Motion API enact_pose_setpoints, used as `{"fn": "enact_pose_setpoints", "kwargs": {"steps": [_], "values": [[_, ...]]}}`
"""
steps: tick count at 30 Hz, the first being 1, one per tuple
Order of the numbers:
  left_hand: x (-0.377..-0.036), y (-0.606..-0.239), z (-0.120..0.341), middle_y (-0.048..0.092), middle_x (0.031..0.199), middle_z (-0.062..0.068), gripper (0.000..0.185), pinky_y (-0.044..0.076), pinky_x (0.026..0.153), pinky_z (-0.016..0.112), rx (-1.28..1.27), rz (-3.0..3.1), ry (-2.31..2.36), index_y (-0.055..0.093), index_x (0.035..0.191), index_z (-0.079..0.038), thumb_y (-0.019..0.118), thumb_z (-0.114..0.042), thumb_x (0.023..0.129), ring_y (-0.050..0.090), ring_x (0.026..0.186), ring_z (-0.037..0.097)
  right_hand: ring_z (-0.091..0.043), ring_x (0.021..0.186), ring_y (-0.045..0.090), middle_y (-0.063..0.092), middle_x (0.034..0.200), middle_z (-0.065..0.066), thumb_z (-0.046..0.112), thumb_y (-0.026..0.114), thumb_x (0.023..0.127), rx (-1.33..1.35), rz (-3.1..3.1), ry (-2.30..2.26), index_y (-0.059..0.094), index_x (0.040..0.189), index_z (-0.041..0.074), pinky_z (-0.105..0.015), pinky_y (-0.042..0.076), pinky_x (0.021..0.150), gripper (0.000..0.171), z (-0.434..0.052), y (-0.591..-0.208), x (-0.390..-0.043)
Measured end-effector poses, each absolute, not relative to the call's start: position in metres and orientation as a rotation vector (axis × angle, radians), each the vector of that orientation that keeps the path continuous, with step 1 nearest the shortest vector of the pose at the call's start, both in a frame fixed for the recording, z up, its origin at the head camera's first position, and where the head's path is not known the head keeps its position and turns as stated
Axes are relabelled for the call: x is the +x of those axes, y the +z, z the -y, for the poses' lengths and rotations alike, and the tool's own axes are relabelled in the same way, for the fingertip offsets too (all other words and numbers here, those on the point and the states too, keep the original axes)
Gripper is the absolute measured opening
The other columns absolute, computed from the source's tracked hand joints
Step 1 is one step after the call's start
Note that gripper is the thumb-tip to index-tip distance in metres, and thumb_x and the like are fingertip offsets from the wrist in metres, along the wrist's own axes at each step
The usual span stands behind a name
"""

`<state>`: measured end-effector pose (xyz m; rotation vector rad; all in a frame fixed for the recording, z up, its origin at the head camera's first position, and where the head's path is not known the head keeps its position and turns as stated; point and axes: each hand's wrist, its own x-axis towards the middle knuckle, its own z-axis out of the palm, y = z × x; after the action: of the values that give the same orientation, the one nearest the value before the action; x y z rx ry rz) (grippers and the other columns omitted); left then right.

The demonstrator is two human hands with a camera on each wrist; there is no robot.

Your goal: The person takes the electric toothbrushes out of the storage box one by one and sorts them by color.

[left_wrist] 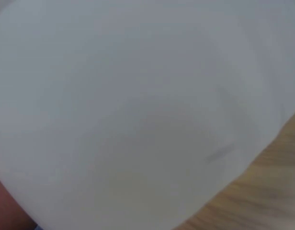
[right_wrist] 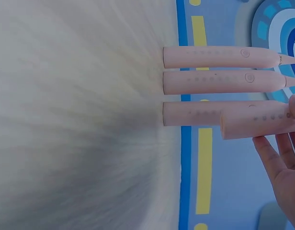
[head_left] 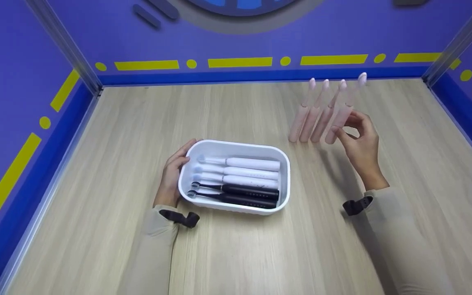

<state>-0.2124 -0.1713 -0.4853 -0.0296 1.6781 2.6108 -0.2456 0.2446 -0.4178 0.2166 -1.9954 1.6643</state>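
My right hand (head_left: 363, 145) pinches a pink electric toothbrush (head_left: 341, 115) by its handle between thumb and fingers, upright and slightly tilted. In the right wrist view its base (right_wrist: 233, 125) overlaps the nearest of three pink electric toothbrushes (right_wrist: 205, 82), which stand upright in a row. My left hand (head_left: 169, 180) grips the left end of a white plastic bin (head_left: 286, 180), with fingers at its rim. Three white electric toothbrushes (head_left: 252, 164) and two black ones (head_left: 250, 191) lie side by side in the bin. The bin's wall (left_wrist: 138, 96) fills most of the left wrist view.
A light wood table (head_left: 228, 254) lies under everything. Purple-blue panels (head_left: 240, 45) with yellow marks stand at the back and both sides. A black wrist strap (head_left: 357, 205) sits at the right cuff, another (head_left: 180, 218) at the left.
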Motion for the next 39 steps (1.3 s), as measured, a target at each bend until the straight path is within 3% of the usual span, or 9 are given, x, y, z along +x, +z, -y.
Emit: {"fn": "enact_pose_setpoints", "kwargs": {"steps": [6,11,16,39], "values": [[-0.212,-0.485,0.172,0.035,0.153,0.015,0.055,0.017,0.121,0.032,-0.029,-1.647,2.631,0.037,0.145,0.004,0.029,0.003,0.091,0.027,0.145,0.019,-0.009,0.091,0.060,0.060,0.099,0.005,-0.013,0.068,0.079,0.261,2.021,1.587,0.052,0.119,-0.014,-0.012,0.052,0.072,0.043,-0.244,-0.417,-0.246],[-0.212,-0.485,0.171,0.031,0.155,0.017,0.055,0.015,0.121,0.033,-0.018,-1.618,2.638,0.034,0.145,0.005,0.027,0.003,0.091,0.025,0.146,0.021,-0.010,0.092,0.059,0.058,0.101,0.004,-0.012,0.068,0.079,0.250,2.053,1.534,0.051,0.119,-0.017,-0.016,0.049,0.082,0.044,-0.244,-0.419,-0.249],[-0.212,-0.485,0.171,0.030,0.155,0.017,0.055,0.015,0.121,0.033,-0.041,-1.624,2.638,0.035,0.145,0.006,0.027,0.004,0.090,0.025,0.146,0.021,-0.010,0.094,0.058,0.057,0.103,0.001,-0.009,0.068,0.081,0.207,2.087,1.548,0.049,0.123,-0.016,-0.025,0.047,0.090,0.046,-0.248,-0.421,-0.253],[-0.213,-0.485,0.170,0.038,0.152,0.014,0.054,0.018,0.121,0.032,-0.058,-1.627,2.635,0.039,0.144,0.003,0.029,0.003,0.090,0.030,0.144,0.018,-0.003,0.093,0.057,0.056,0.102,0.011,0.002,0.070,0.083,0.121,2.155,1.557,0.051,0.124,-0.004,-0.023,0.046,0.092,0.046,-0.269,-0.460,-0.286]]}}
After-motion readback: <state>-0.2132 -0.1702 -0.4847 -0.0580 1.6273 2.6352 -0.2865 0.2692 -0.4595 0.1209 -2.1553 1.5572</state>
